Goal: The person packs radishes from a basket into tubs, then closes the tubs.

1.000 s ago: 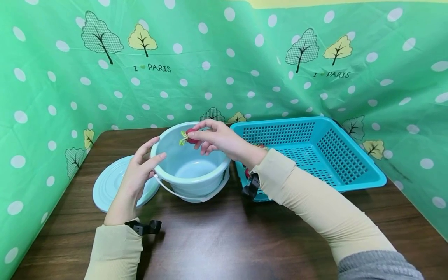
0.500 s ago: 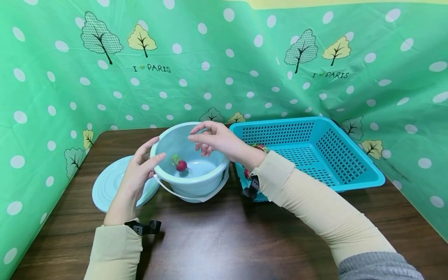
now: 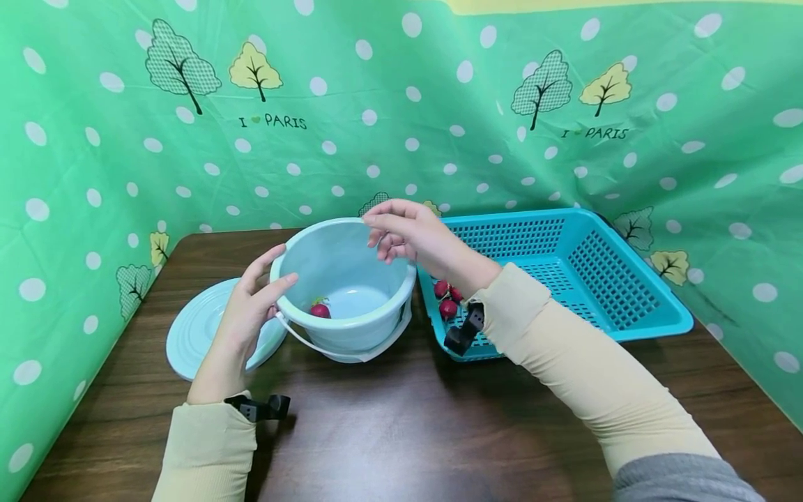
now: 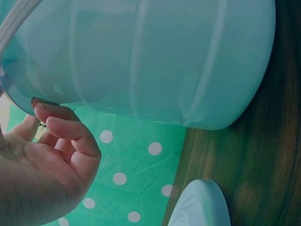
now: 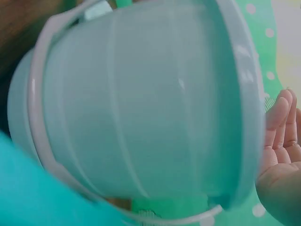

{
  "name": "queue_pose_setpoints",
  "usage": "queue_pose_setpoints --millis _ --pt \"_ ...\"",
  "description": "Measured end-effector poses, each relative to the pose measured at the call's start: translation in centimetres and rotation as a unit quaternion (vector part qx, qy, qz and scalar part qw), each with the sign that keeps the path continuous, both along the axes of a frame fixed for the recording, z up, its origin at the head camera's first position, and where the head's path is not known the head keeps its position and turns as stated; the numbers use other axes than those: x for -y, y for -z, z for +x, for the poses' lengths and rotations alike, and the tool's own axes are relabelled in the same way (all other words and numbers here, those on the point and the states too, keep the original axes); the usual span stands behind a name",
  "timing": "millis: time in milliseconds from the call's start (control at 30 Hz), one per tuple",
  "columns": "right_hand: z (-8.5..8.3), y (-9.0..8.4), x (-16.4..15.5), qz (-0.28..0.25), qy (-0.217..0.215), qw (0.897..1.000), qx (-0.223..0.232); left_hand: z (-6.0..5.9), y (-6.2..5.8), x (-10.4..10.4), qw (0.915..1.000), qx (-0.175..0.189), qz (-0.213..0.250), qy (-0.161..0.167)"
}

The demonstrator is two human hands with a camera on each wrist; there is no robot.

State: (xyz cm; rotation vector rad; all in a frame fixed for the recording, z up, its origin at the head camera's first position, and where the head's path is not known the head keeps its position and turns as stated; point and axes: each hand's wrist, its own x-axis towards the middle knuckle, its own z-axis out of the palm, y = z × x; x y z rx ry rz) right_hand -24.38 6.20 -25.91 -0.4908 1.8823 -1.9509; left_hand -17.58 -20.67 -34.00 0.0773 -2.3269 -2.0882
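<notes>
At the centre of the head view a pale blue bucket (image 3: 348,289) stands upright on the dark wooden counter (image 3: 389,432), its white handle hanging down against the front wall. The left hand (image 3: 247,307), in the lower left of the frame, rests on the bucket's left rim with straight fingers and the thumb laid on the rim's edge; it grips nothing. In the left wrist view the same fingers (image 4: 66,129) lie relaxed just beside the bucket's outer wall.

The right hand (image 3: 417,237) hovers over the bucket's far right rim, fingers loosely extended and empty, with the fingertips above the rim. The right wrist view shows its straight fingers (image 5: 282,127) next to the bucket's mouth.

One red radish (image 3: 320,309) with a bit of green top lies on the bucket's floor, against the near left wall. More red radishes (image 3: 447,298) sit in the near left corner of the teal basket (image 3: 627,279), which stands just right of the bucket.

A round pale blue lid (image 3: 191,335) lies flat on the counter to the left of the bucket, partly under the left hand.
</notes>
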Motion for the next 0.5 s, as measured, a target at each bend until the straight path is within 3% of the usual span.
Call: queue_pose_setpoints --millis 233,500 --pt "-1.3 -0.7 -2.6 -0.018 0.048 0.999 -0.006 0.0 -0.1 -0.1 1.0000 0.005 0.005 0.002" --pt "-2.9 -0.5 -5.4 0.005 0.086 0.996 0.005 0.1 -0.1 -0.1 1.0000 0.008 0.002 0.001"
